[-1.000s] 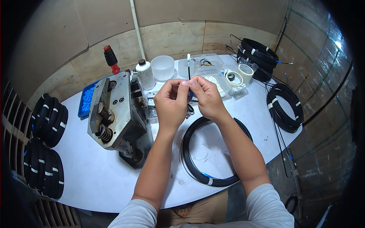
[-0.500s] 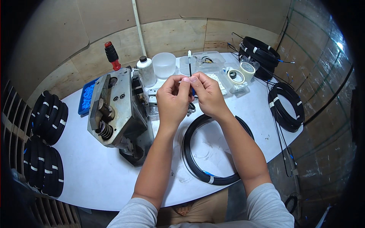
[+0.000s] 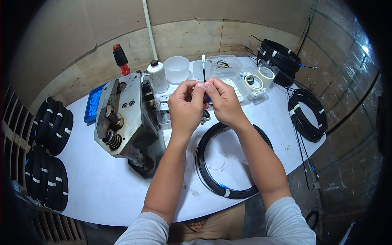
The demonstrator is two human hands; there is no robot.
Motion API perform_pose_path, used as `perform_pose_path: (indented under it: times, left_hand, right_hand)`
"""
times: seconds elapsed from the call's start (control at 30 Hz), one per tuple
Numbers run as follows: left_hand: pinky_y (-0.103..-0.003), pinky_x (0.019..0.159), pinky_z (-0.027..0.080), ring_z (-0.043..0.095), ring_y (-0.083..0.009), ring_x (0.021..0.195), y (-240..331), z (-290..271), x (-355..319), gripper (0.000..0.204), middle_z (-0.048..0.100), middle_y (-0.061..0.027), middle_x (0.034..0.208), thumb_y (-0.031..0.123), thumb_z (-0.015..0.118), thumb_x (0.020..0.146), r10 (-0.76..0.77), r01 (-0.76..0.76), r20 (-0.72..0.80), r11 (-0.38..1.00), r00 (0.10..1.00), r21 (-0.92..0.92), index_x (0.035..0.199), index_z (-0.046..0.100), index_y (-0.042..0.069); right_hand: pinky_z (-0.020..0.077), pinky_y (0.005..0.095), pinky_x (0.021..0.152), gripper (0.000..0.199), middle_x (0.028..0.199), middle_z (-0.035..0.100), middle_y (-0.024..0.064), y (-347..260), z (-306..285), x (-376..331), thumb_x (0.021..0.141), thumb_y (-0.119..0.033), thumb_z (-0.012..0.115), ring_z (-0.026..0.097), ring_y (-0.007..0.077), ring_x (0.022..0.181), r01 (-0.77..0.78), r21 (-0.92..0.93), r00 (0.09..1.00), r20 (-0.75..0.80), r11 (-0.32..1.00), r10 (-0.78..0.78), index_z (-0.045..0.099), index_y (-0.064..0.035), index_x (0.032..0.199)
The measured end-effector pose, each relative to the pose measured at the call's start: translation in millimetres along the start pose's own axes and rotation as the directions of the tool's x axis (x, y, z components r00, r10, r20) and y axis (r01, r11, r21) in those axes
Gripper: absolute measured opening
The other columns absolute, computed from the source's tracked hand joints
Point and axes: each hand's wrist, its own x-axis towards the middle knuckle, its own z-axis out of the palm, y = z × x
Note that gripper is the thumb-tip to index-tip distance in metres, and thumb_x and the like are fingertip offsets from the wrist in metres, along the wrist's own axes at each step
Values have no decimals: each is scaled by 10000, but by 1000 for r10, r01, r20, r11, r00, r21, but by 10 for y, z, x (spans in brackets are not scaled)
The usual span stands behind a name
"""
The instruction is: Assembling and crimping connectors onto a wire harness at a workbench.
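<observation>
Between my two hands a black cable end (image 3: 203, 69) stands upright, tipped with a small white fitting (image 3: 203, 58). My left hand (image 3: 187, 102) pinches it low down with thumb and fingers. Pressed against it, thumb beside thumb, my right hand (image 3: 222, 98) grips the same cable. Something blue shows just under the right thumb, mostly covered by the fingers. Below the hands a coil of black cable (image 3: 200, 163) lies on the white table, bound with white tape and partly hidden by my right forearm.
A metal press-like machine (image 3: 134, 118) stands left, a red-and-black handled tool (image 3: 120, 58) behind it. Beyond are a blue tray (image 3: 87, 119), a white bottle (image 3: 156, 73), a frosted tub (image 3: 176, 70) and tape rolls (image 3: 266, 73). More cable coils (image 3: 304, 116) flank both sides.
Almost nothing differs; both hands keep the same pinch on the cable, and its white tip has barely shifted.
</observation>
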Motion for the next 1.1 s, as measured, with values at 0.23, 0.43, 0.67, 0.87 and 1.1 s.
perform_pose_path:
  times: [0.23, 0.43, 0.67, 0.87, 1.1]
  left_hand:
    - [-219, 492, 444, 556, -64, 525, -36, -14, 13, 195, 621, -25, 642, 154, 633, 938, 30, -30, -12, 999, 999, 13, 869, 658, -26]
    - [-227, 549, 481, 598, -79, 621, -7, -24, 26, 168, 650, -45, 750, 152, 707, 879, 260, -239, -101, 953, 960, 184, 905, 709, -15]
    - [-231, 665, 522, 631, -99, 747, 158, -32, -25, 139, 643, -58, 882, 96, 721, 886, 306, -281, -49, 918, 951, 279, 947, 708, -29]
    - [-232, 666, 517, 616, -88, 761, 162, -14, -22, 150, 635, -38, 874, 101, 694, 907, 285, -262, -94, 944, 954, 203, 944, 704, -43]
    - [-227, 625, 485, 593, -90, 729, 84, -104, 38, 193, 638, -73, 905, 148, 679, 900, 167, -167, -6, 985, 986, 42, 911, 698, -43]
  right_hand:
    - [450, 230, 573, 296, 712, 591, 6, 24, 12, 6, 1050, -246, 475, 536, 61, 634, 25, -13, 1000, -7, 1000, -25, 588, -14, 904]
    - [503, 250, 616, 203, 733, 630, 26, 65, 82, -11, 1010, -161, 537, 597, 76, 680, 125, -119, 985, -107, 985, -138, 622, 6, 933]
    - [550, 281, 680, 89, 792, 664, 94, 133, 153, -13, 935, -52, 613, 672, 143, 732, 238, -277, 940, -175, 931, -293, 633, 35, 929]
    - [565, 283, 689, 80, 818, 675, 94, 148, 153, -25, 894, -43, 662, 699, 151, 774, 279, -260, 925, -186, 924, -332, 624, 27, 893]
    - [545, 266, 695, 112, 779, 673, 66, 150, 145, -51, 887, -71, 678, 670, 119, 728, 280, -160, 943, -138, 947, -303, 615, 10, 841]
